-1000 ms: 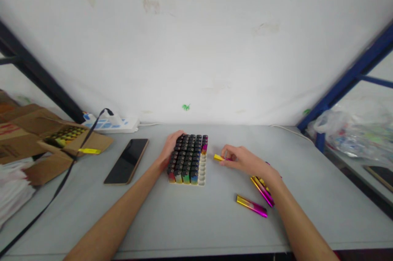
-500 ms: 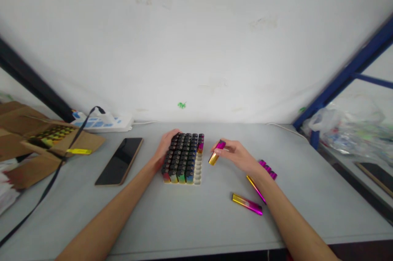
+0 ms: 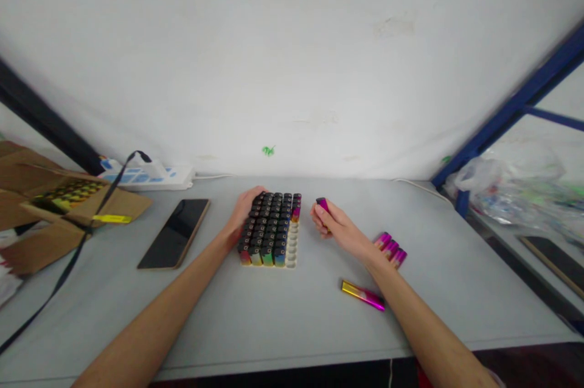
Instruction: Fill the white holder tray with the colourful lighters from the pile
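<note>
A white tray (image 3: 291, 254) holds rows of upright lighters (image 3: 267, 230) with black tops; the front part of its right column shows bare slots. My left hand (image 3: 245, 208) wraps round the tray's back left side, fingers partly hidden behind the lighters. To the right of the tray, my right hand (image 3: 332, 222) is closed round a magenta lighter (image 3: 323, 204), its lower part hidden by the fingers. Several magenta lighters (image 3: 390, 248) lie beside my right forearm. One yellow and magenta lighter (image 3: 362, 295) lies nearer the table's front edge.
A black phone (image 3: 176, 233) lies left of the tray. Farther left are an open cardboard box (image 3: 114, 199) with more lighters, a dark strap (image 3: 75, 254) and a white power strip (image 3: 177, 177). Plastic bags (image 3: 515, 187) sit at the right behind a blue frame (image 3: 493, 123).
The lighter in my right hand has turned more upright and sits deeper in the fingers. The loose lighter beside my right forearm no longer shows in its earlier place. The view has shifted slightly.
</note>
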`<state>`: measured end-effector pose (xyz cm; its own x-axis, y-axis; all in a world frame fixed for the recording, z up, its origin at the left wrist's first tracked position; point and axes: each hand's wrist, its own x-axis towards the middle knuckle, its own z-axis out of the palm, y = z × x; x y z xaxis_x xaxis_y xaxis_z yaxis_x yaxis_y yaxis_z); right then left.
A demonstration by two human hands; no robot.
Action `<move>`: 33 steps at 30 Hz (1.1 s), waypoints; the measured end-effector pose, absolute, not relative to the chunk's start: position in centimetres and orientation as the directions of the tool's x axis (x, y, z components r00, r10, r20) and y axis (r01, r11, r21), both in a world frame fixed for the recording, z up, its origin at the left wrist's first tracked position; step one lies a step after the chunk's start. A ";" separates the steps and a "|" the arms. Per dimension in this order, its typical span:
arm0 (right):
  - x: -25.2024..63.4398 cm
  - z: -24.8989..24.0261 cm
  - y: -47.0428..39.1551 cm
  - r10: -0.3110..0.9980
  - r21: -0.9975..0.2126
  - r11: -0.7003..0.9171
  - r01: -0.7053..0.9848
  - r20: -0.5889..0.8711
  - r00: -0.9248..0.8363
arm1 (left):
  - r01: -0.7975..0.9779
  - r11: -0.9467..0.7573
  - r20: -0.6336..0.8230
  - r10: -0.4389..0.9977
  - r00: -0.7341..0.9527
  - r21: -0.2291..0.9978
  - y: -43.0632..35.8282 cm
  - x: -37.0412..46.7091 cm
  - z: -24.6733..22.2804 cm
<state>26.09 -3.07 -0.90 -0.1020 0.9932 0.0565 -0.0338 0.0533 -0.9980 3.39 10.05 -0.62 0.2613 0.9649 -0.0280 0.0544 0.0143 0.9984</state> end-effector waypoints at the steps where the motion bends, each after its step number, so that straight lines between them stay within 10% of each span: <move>1: 26.1 -0.9 -3.1 0.994 -0.999 0.051 -0.021 0.052 -0.096 | 0.048 0.008 -0.021 0.964 0.265 0.999 10.0 3.4 -0.6; 13: 24.9 -0.6 -3.6 0.943 -0.809 0.090 0.580 0.257 0.213 | 0.042 -0.001 -0.010 0.963 0.271 0.999 10.4 3.2 -1.1; 33: 24.5 -0.6 -3.7 0.945 -0.798 0.102 0.594 0.264 0.193 | 0.040 -0.001 -0.010 0.961 0.275 0.999 10.8 3.2 -1.6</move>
<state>24.54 -3.65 -0.57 0.1926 0.9452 0.2637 0.5937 0.1017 -0.7982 3.21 10.79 -1.63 0.2755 0.9613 -0.0099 0.0400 -0.0012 0.9992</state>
